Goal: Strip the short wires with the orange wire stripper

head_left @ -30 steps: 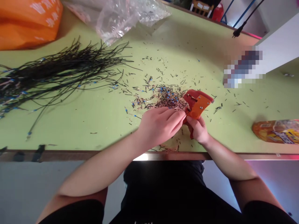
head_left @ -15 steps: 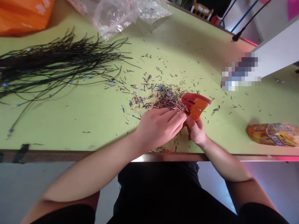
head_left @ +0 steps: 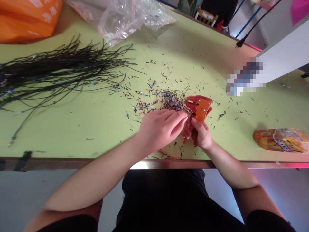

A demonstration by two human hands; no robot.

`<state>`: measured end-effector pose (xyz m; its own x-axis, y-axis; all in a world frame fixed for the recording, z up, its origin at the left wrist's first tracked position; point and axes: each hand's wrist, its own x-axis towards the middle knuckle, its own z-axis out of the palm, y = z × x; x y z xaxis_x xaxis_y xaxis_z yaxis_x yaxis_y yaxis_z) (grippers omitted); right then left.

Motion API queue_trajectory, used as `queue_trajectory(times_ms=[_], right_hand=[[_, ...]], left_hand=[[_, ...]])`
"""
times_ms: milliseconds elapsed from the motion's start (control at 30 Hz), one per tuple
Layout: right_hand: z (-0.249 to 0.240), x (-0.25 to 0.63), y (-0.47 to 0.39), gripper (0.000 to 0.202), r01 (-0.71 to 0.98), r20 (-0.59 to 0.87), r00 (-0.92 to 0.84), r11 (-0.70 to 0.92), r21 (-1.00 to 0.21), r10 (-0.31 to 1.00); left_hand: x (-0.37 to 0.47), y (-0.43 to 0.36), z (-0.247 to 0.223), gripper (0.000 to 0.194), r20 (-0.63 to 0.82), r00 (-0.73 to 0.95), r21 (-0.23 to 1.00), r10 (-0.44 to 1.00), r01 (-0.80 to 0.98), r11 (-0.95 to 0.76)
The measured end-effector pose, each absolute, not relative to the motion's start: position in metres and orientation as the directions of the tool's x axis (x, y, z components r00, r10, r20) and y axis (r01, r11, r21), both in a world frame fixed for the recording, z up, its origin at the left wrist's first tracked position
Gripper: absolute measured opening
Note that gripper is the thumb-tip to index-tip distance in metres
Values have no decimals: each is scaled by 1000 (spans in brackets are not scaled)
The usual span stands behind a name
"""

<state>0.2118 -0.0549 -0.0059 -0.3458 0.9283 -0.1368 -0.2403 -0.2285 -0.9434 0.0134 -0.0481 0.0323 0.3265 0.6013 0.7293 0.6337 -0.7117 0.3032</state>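
My right hand (head_left: 202, 133) is wrapped round the handles of an orange and red wire stripper (head_left: 203, 108), its head tilted up to the left. My left hand (head_left: 163, 127) is closed in a pinch beside the tool's inner edge. What looks like the end of a thin wire shows between those fingertips and the stripper; the rest is hidden. Behind my left hand lies a pile of copper strands and black wire scraps (head_left: 172, 100), with blue-collared ends among them.
A bundle of long black wires (head_left: 60, 67) lies at left. Behind it are an orange bag (head_left: 29, 22) and clear plastic bags (head_left: 125, 19). A bottle with orange contents (head_left: 281, 140) lies at right, near a white panel (head_left: 282, 54). Offcuts are scattered over the green table (head_left: 72, 135).
The stripper has shifted slightly left and turned, showing more of its jaw and handles. My left fingertips have drawn back a little from it, still pinched.
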Motion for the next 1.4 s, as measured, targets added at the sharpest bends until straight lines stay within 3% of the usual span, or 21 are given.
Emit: queue_trajectory(times_ms=[167,333,700,967,1200,1400], right_hand=[[0,219,-52,41,-297,-222,-513,-414,-860,829],[2,223,-55,41,-291,-253,-581,-487,-823,774],[3,232,-52,40,-323,-150,-661,-459,-827,736],[3,243,-44,55,-215,-157,-817,-547,-809,554],[0,242,-46,49,-266,-124,-811,-549,-792,572],[-1,244,-45,46,-259,-129,-812,-549,-795,570]], left_hand=[[10,-42,31,13,680,225,470,698,596,-651],[8,-37,27,16,611,210,536,763,600,-594],[3,-28,21,20,551,207,580,809,602,-549],[2,-24,19,22,480,262,634,837,556,-538],[-3,-27,24,23,462,367,563,807,582,-587],[-6,-24,18,12,356,381,597,853,610,-522]])
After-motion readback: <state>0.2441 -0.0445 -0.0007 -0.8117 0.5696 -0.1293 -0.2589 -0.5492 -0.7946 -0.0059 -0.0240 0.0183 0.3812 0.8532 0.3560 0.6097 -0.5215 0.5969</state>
